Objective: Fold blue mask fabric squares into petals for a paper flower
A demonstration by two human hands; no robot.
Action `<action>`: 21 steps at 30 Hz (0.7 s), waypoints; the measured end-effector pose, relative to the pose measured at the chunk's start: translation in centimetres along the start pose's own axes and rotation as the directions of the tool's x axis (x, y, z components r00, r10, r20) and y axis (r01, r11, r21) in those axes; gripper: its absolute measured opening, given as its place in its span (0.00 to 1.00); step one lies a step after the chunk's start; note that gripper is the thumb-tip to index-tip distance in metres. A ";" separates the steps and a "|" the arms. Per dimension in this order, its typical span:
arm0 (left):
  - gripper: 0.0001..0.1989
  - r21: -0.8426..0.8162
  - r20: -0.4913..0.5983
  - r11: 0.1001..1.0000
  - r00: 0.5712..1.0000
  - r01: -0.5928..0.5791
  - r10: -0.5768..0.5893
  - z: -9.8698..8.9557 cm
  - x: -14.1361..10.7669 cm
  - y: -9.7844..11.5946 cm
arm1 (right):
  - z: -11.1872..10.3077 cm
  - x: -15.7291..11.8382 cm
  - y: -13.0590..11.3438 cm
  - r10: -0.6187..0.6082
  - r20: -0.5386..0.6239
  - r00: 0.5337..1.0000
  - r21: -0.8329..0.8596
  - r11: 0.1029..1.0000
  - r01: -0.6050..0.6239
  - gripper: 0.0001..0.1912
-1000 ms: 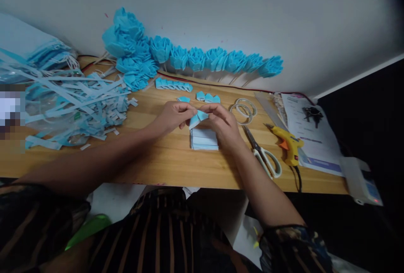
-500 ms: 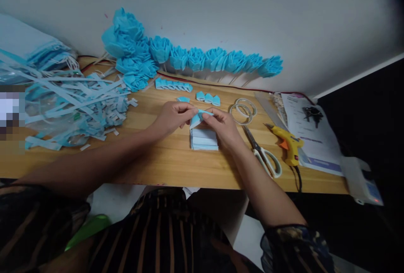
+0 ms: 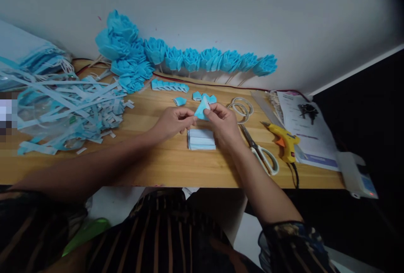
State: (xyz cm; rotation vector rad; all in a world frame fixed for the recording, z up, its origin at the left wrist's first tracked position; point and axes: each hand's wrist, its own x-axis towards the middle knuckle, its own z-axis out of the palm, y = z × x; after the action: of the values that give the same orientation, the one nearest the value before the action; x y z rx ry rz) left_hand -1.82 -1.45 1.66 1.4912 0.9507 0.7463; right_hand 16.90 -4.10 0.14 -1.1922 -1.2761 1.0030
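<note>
A light-blue fabric piece (image 3: 201,110), folded to a triangle with its point up, is held between both hands above the table. My right hand (image 3: 223,123) pinches its right side, thumb across the front. My left hand (image 3: 176,122) is closed at its lower left corner, fingertips together. Just below lies a stack of white and pale-blue fabric pieces (image 3: 202,139). Behind the hands are a single folded blue piece (image 3: 180,101), a short group of folded pieces (image 3: 197,96) partly hidden by the held one, and a longer overlapping row (image 3: 169,85).
Blue fabric flowers on sticks (image 3: 211,59) lean along the wall. Cut strips (image 3: 78,104) heap at the left. To the right lie tape rolls (image 3: 243,108), scissors (image 3: 263,155), a yellow glue gun (image 3: 284,140) with its cord, papers (image 3: 312,146) and keys (image 3: 308,112).
The fabric piece has gone from a partly folded shape, lower corner hanging down, to a triangle pointing up. It now sits clear of the stack. The whole view has shifted slightly.
</note>
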 end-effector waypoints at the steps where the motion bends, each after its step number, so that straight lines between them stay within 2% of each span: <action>1: 0.06 0.003 0.007 1.000 1.000 0.002 -0.002 0.0 0.0 0.0 | -0.1 0.0 -0.1 -0.008 0.000 1.000 -0.010 1.000 0.008 0.16; 10: 0.11 0.059 0.009 0.996 0.998 -0.065 0.065 -0.5 0.3 -0.3 | 0.1 -0.3 0.2 -0.030 0.050 0.998 -0.068 0.997 0.034 0.17; 15: 0.12 0.049 -0.050 0.997 0.997 -0.061 0.064 -0.6 0.3 -0.4 | -0.1 -0.2 -0.7 -0.104 -0.012 0.994 -0.029 0.994 0.104 0.14; 21: 0.12 0.034 -0.099 0.998 0.993 -0.053 0.057 -0.5 0.3 -0.3 | 0.1 -0.3 -0.9 -0.084 0.031 0.996 -0.078 0.993 0.086 0.08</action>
State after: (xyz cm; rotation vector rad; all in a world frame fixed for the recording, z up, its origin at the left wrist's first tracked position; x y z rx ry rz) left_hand -2.20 -0.92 1.43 1.5240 1.0040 0.8562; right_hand 16.68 -4.49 0.97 -1.1780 -1.3883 0.9171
